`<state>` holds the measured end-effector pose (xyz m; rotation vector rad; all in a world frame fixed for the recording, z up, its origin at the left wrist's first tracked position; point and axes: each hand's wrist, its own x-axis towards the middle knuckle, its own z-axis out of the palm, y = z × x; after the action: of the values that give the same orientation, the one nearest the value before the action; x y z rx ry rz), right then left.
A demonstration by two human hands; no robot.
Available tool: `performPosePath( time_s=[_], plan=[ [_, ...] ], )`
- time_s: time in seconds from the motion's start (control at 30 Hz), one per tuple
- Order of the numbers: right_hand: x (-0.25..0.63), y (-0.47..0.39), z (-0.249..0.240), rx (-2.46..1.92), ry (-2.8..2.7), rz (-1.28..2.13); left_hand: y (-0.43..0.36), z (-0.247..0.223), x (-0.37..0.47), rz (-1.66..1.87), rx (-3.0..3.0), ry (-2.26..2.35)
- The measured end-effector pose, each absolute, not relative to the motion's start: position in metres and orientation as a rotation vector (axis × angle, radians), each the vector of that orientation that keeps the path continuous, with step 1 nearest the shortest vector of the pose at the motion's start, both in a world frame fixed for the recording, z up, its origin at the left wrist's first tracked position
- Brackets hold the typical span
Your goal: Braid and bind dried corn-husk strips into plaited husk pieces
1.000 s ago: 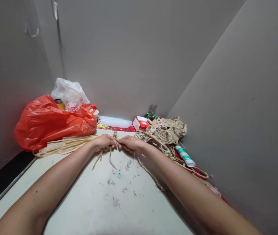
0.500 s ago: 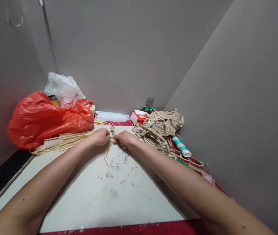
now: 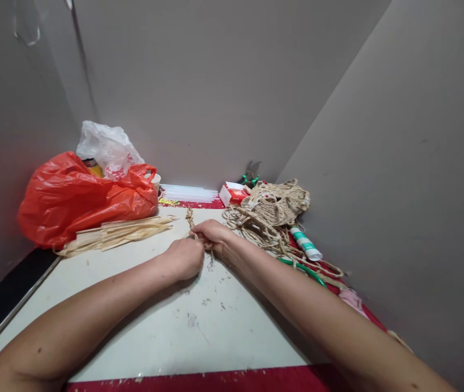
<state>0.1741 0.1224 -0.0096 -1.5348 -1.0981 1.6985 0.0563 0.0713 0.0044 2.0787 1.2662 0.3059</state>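
Observation:
A short knotted straw braid (image 3: 190,216) rises from between my hands at the middle of the white board (image 3: 166,326). My right hand (image 3: 211,234) pinches the braid just below its knotted part. Against it, my left hand (image 3: 186,257) is closed in a fist on the straw strands, which mostly hide behind the fingers. A bit of loose strand shows under my right hand. To the left lies a flat bundle of pale straw strips (image 3: 117,234).
An orange plastic bag (image 3: 80,198) and a black phone-like slab (image 3: 7,299) are at the left. Coiled braided cord (image 3: 276,204), a red-white box (image 3: 233,194), green-handled pliers (image 3: 250,178) and a teal-white roll (image 3: 305,244) lie at the right.
My left hand has moved right and nearer to me, from beside the straw strips to against my right hand. The hanging strands now mostly hide behind the hands. The view has shifted slightly.

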Motion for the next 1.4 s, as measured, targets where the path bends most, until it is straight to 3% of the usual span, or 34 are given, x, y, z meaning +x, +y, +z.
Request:
performPosePath(
  time_s=[0.1,0.3,0.57,0.73,0.87,1.1,1.27,1.4],
  plan=[
    [0.177,0.123,-0.004,-1.483,-1.017,1.774,0.073,0.022,0.042,0.148,2.276,1.271],
    [0.17,0.126,0.013,-1.308,-0.849,1.865,0.109,0.041,-0.022,0.393,2.335,1.568],
    [0.155,0.122,-0.009,-1.198,-0.747,1.97,0.098,0.033,-0.055,0.043,2.377,1.94],
    [0.165,0.123,-0.01,-1.168,-0.723,1.999,0.102,0.047,-0.066,0.443,2.308,1.751],
    [0.166,0.121,-0.009,-1.164,-0.72,2.009,0.107,0.061,-0.073,0.792,1.929,1.526],
    [0.164,0.121,-0.011,-1.171,-0.747,1.995,0.101,0.057,-0.084,0.786,1.424,1.353],
    [0.166,0.121,-0.011,-1.181,-0.764,2.002,0.093,0.037,-0.108,0.604,1.975,1.842],
    [0.167,0.12,-0.012,-1.182,-0.774,1.995,0.071,0.033,-0.114,0.444,2.326,1.716]
  ],
)
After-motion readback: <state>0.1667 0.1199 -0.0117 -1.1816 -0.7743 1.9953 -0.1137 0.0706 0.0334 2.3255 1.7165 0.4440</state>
